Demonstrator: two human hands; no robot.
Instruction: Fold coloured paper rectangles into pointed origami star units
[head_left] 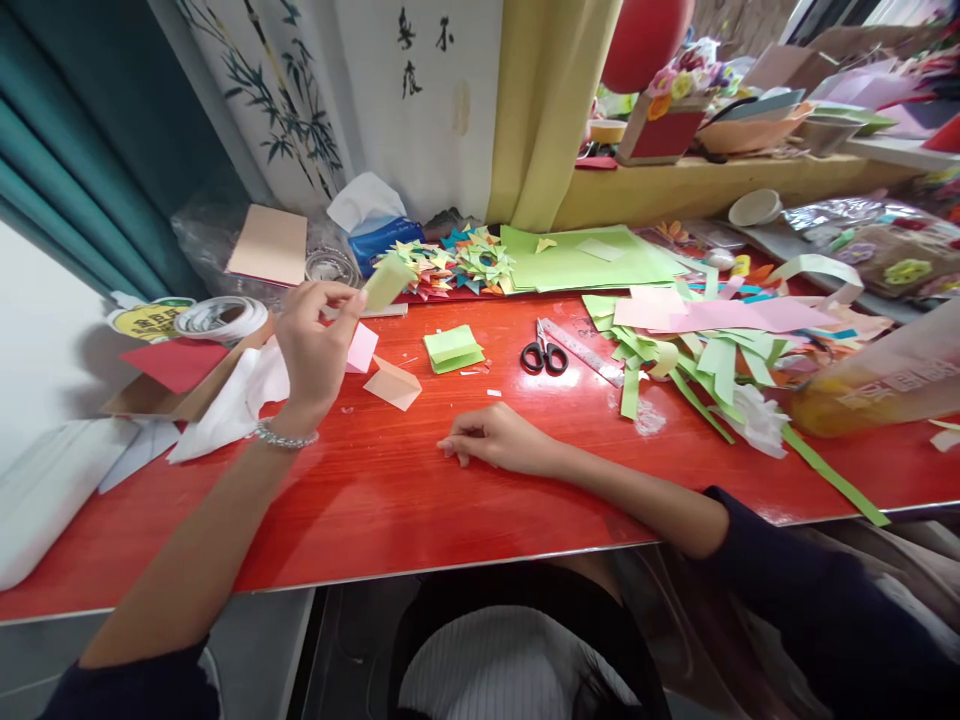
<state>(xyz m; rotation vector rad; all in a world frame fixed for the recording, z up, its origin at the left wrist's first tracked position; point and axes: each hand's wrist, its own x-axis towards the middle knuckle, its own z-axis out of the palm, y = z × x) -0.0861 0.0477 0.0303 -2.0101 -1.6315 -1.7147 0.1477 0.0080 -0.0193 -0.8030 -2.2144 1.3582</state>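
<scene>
Raised over the left side of the table, my left hand (319,335) pinches a small pale yellow-green piece of paper (387,284) between thumb and fingers. My right hand (495,440) rests on the red tabletop with its fingers curled in, and I see nothing in it. Beyond it lies a folded bright green paper (453,349). A peach paper piece (394,384) and a pink one (362,348) sit near my left hand, the pink partly hidden by it. Black-handled scissors (544,357) lie to the right of the green paper, points away from me.
A clear ruler (581,352) lies beside the scissors. Green and pink paper strips (712,350) pile up at the right, near a large bottle (885,375). Green sheets (589,258), folded-paper rings (480,262) and a tissue pack (382,235) line the back. Tape rolls (225,318) stand left.
</scene>
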